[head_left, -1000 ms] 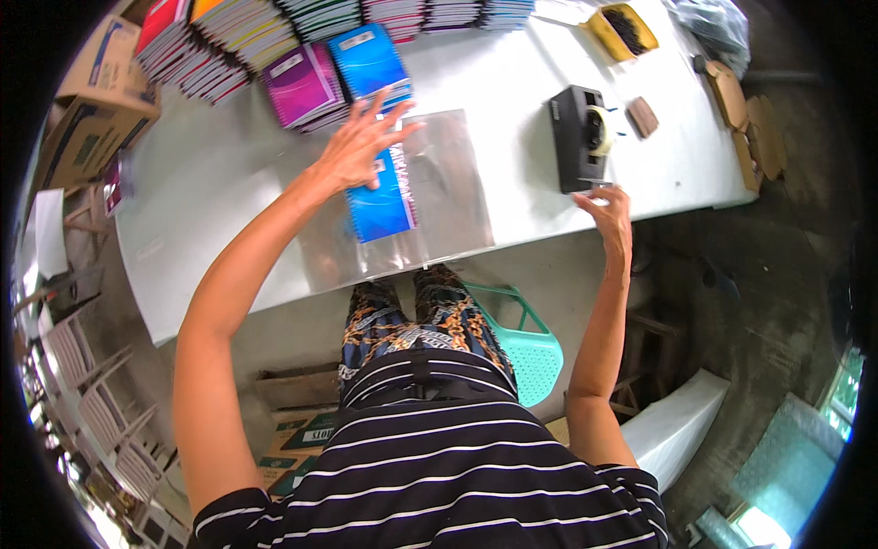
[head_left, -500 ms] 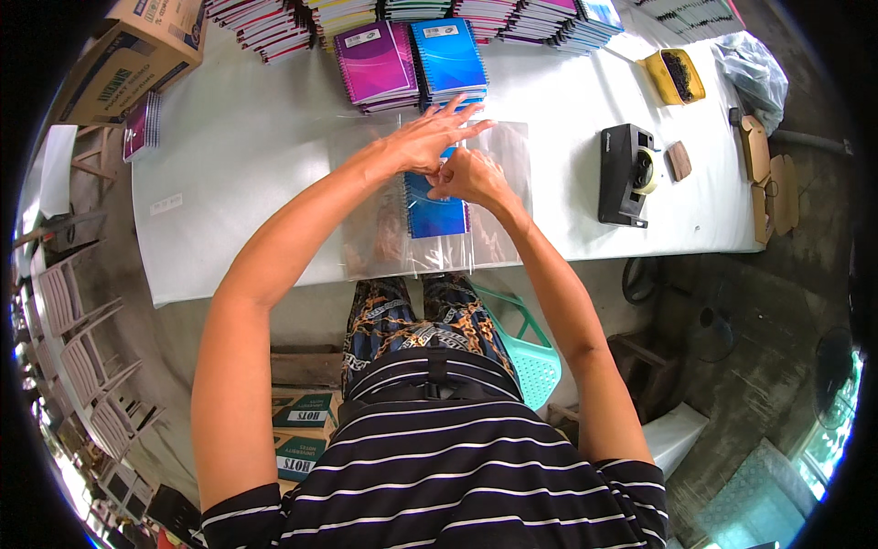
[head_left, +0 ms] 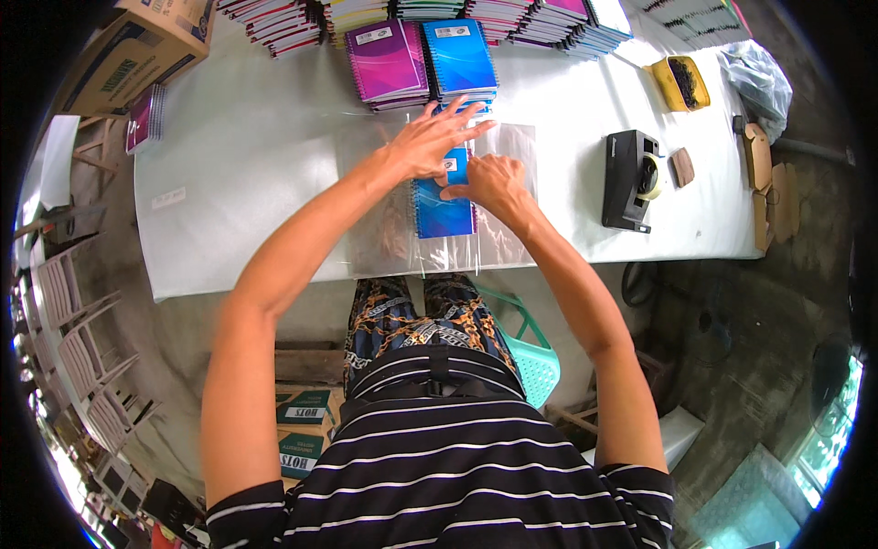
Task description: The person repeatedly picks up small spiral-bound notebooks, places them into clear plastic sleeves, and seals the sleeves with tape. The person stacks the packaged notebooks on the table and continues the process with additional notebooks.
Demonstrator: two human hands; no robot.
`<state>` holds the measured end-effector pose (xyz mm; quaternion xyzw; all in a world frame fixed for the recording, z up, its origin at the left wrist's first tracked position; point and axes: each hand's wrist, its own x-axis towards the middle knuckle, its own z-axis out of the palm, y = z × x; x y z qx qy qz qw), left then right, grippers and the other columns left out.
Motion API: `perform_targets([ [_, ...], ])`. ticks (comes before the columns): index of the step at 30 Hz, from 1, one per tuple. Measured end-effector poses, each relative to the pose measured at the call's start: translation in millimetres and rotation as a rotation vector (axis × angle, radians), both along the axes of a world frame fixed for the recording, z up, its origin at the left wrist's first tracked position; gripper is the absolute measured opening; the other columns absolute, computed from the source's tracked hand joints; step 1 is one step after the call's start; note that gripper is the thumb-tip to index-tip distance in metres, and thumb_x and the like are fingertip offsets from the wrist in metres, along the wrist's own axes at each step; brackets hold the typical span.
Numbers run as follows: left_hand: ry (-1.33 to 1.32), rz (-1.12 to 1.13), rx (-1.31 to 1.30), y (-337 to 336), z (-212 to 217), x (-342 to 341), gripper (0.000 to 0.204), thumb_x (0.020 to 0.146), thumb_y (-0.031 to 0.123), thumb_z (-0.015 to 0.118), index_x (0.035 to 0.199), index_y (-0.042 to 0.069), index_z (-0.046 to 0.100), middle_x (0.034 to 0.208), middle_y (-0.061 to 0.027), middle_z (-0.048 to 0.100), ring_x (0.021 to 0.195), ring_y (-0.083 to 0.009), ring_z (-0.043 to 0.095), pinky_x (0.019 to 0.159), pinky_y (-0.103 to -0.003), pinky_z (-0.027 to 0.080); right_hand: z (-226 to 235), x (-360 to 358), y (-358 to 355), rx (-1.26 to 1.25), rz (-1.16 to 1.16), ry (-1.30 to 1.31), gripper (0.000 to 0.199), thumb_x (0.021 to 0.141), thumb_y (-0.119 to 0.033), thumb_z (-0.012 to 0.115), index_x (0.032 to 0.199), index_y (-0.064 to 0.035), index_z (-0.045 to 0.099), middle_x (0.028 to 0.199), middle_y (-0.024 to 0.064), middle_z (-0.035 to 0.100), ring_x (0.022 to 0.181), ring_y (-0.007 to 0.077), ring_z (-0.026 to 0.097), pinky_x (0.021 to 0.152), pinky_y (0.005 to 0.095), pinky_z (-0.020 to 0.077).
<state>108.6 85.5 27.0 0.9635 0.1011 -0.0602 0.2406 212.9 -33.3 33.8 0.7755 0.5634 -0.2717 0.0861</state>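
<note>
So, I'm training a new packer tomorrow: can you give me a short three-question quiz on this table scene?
1. True or false: both hands rest on the blue notebook lying on the clear plastic sheet.
2. Which is nearer the tape dispenser: A) left hand B) right hand?
3. What colour is the notebook stack beside the blue stack?

Key: 1 true; 2 B; 3 purple.

White table on a concrete floor, daylight

The long table [head_left: 229, 210] fills the upper view; a teal plastic chair [head_left: 535, 361] stands under its near edge, folded white chairs [head_left: 78, 348] lean at the left (stacked), and a bright window [head_left: 828, 430] shows lower right.
</note>
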Motion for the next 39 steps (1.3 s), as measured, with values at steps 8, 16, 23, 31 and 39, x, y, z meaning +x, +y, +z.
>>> perform_targets([
  [8,0.044,0.757,-0.091,-49.9,-52.4,-84.3,0.064,0.097,0.053,0.04,0.138,0.004,0.047,0.153,-0.0246,0.024,0.144,-0.0438,0.012,0.111,-0.064,0.014,-62.7,-15.4,-56.1,0.535,-0.427,0.56,0.08,0.082,-0.053,0.069,0.136,-0.0005,0.041,0.115,0.025,0.052,0.106,0.0397,0.051,0.091,0.0499,0.0423],
  [16,-0.491,0.745,-1.119,-98.6,-1.3,-88.0,0.074,0.084,0.014,0.072,0.148,0.015,0.035,0.142,-0.0181,0.046,0.127,-0.0216,0.049,0.107,-0.035,0.041,-13.5,-27.5,-94.9,0.816,-0.578,1.028,0.116,0.061,-0.009,0.089,0.149,-0.0138,0.014,0.142,0.0166,0.037,0.128,0.0263,0.043,0.105,0.0417,0.042],
  [23,-0.689,0.59,-1.015,-118.2,-24.7,-48.5,0.092,0.074,-0.004,0.076,0.15,0.014,0.027,0.144,-0.0092,0.046,0.129,-0.02,0.048,0.111,-0.034,0.037,-30.2,10.5,-112.3,0.956,-0.535,1.001,0.108,0.059,0.001,0.087,0.146,-0.01,0.022,0.139,0.0111,0.041,0.127,0.0258,0.045,0.106,0.0389,0.0425],
  [31,-0.883,0.692,-0.913,-137.0,-38.3,-46.2,0.075,0.076,0.005,0.077,0.142,0.02,0.044,0.152,-0.0076,0.035,0.142,-0.0234,0.028,0.116,-0.041,0.029,-47.7,23.9,-132.7,1.082,-0.462,0.959,0.094,0.063,-0.007,0.086,0.14,-0.0145,0.033,0.143,0.014,0.04,0.134,0.0298,0.039,0.113,0.0452,0.0331],
  [39,-0.623,0.515,-0.343,-115.4,-3.3,-46.3,0.039,0.071,0.015,0.08,0.108,0.027,0.073,0.155,-0.0016,0.032,0.148,-0.0297,0.01,0.118,-0.049,0.021,-31.4,17.0,-128.8,1.12,-0.4,0.805,0.054,0.062,-0.021,0.086,0.112,-0.0169,0.066,0.146,0.0097,0.038,0.138,0.0311,0.033,0.114,0.0496,0.0317],
])
